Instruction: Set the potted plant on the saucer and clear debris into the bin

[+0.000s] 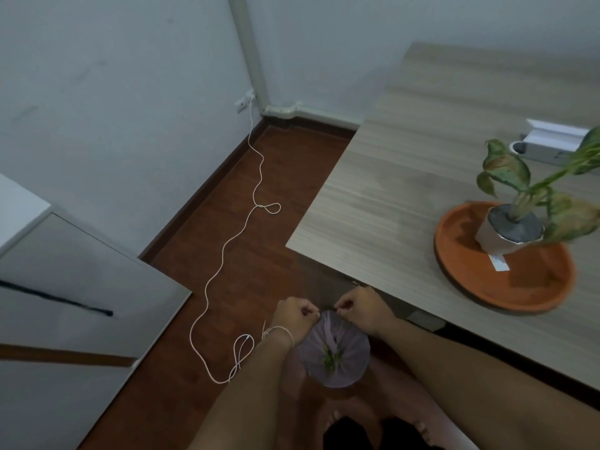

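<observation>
The potted plant (509,228), in a white pot with dark soil and green-pink leaves, stands on the orange saucer (480,280) at the table's right side. Below the table's front edge sits a small bin (344,362) lined with a pale purple bag, with green plant debris (331,357) lying inside it. My left hand (293,316) and my right hand (360,308) are both above the bin's far rim, each pinching the edge of the bag liner.
The grey wood-grain table (406,190) fills the right side, with a white box (552,141) at its back. A white cable (227,254) trails over the red-brown floor from a wall socket (245,100). A grey cabinet (65,303) stands at left. My bare feet (422,430) are beside the bin.
</observation>
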The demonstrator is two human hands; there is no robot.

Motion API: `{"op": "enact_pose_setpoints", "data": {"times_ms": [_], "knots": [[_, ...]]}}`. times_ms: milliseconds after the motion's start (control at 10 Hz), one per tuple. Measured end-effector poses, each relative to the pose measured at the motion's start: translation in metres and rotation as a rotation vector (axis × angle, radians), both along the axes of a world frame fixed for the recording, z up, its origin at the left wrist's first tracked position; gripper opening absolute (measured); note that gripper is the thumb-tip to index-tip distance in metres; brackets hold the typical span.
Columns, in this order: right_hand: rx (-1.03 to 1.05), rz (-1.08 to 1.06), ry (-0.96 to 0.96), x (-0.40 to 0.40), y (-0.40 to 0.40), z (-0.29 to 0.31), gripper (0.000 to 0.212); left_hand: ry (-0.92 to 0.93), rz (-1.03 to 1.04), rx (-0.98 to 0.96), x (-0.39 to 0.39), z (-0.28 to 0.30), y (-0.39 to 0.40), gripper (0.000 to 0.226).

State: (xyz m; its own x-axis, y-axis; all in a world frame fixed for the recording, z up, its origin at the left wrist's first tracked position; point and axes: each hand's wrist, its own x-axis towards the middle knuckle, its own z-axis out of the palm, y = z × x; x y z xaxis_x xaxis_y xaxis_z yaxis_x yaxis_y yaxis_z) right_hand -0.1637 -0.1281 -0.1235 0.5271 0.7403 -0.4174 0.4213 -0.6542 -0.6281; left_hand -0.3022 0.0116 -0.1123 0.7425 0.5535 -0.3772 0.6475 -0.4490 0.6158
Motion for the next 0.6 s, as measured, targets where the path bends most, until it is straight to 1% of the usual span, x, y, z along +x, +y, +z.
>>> {"op": "enact_pose_setpoints", "data": {"times_ms": [100, 200, 300, 500, 600], "knots": [[-0.020, -0.023, -0.016, -0.002, -0.004, 0.000, 0.022, -0.006, -0.072, 0.021, 0.001, 0.000, -0.004, 0.014], [-0.055, -0.045, -0.003, -0.003, -0.008, -0.002, 0.020, -0.003, -0.129, 0.016, -0.001, -0.002, -0.006, 0.021], [-0.062, -0.065, 0.009, -0.003, -0.011, -0.003, 0.016, 0.008, -0.173, 0.021, -0.004, -0.002, -0.006, 0.024], [-0.035, -0.103, 0.010, -0.002, -0.012, -0.002, 0.017, 0.015, -0.204, 0.049, -0.007, -0.003, 0.001, 0.026], [0.000, -0.149, 0.018, 0.001, -0.013, -0.004, 0.018, 0.006, -0.164, 0.078, -0.003, -0.004, 0.005, 0.028]]}}
